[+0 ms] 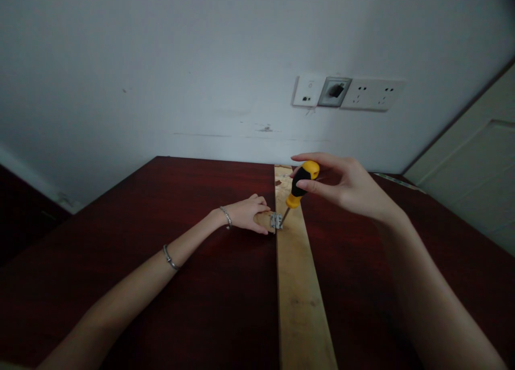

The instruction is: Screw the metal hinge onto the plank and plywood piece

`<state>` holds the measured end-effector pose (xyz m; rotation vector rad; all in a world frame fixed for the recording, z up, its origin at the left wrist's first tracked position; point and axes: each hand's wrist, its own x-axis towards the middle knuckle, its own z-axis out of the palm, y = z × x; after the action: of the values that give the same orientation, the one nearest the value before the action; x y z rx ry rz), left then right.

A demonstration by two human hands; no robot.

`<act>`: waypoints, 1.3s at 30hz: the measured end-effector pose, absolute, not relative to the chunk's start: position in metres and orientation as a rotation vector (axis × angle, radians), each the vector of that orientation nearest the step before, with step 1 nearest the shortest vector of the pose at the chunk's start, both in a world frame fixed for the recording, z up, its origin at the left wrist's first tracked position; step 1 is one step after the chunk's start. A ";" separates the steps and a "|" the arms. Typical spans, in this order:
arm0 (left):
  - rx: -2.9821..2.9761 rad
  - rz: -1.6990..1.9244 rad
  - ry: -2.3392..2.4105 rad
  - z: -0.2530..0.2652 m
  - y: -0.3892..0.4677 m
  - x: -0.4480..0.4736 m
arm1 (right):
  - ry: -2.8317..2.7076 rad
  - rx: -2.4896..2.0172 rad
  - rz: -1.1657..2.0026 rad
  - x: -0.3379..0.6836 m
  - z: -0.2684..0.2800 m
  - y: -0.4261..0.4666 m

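A long wooden board [300, 284] lies lengthwise on the dark red table. Against its left edge sits a small metal hinge [276, 220], one leaf on the board and the other on a short wooden block [263, 218]. My left hand [247, 213] grips that block, fingers closed around it. In my right hand [341, 185] is a yellow and black screwdriver [304, 181], held by its handle between thumb and fingers. Its shaft slants down to the left, and the tip meets the hinge's right leaf. Any screw under the tip is too small to make out.
The table [169, 198] reaches back to a white wall [181, 64]. Wall sockets [372, 94] and a black plug [336, 91] sit above its far edge. A pale panelled door [483, 161] stands at the right.
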<state>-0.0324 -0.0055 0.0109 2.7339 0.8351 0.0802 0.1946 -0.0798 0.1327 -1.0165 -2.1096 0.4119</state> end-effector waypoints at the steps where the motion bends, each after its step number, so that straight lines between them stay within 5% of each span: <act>1: 2.736 0.084 0.834 0.011 -0.005 -0.032 | -2.105 -0.994 0.408 0.194 0.132 -0.079; 9: 2.731 0.105 0.836 0.010 -0.006 -0.032 | -2.206 -0.957 0.300 0.192 0.131 -0.079; 16: 2.722 0.085 0.829 0.011 -0.005 -0.033 | -2.259 -0.948 0.509 0.194 0.133 -0.086; 24: 2.744 0.100 0.833 0.008 -0.004 -0.033 | -2.247 -0.971 0.178 0.183 0.125 -0.078; 30: 2.722 0.091 0.822 0.010 -0.004 -0.033 | -2.249 -0.808 0.364 0.188 0.132 -0.083; 39: 2.724 0.128 0.837 0.008 -0.005 -0.033 | -2.069 -0.875 -0.017 0.178 0.114 -0.069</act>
<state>-0.0334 -0.0048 0.0077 2.7240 0.8374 0.1281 0.1778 -0.0695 0.1144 -0.8750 -2.0686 -0.0174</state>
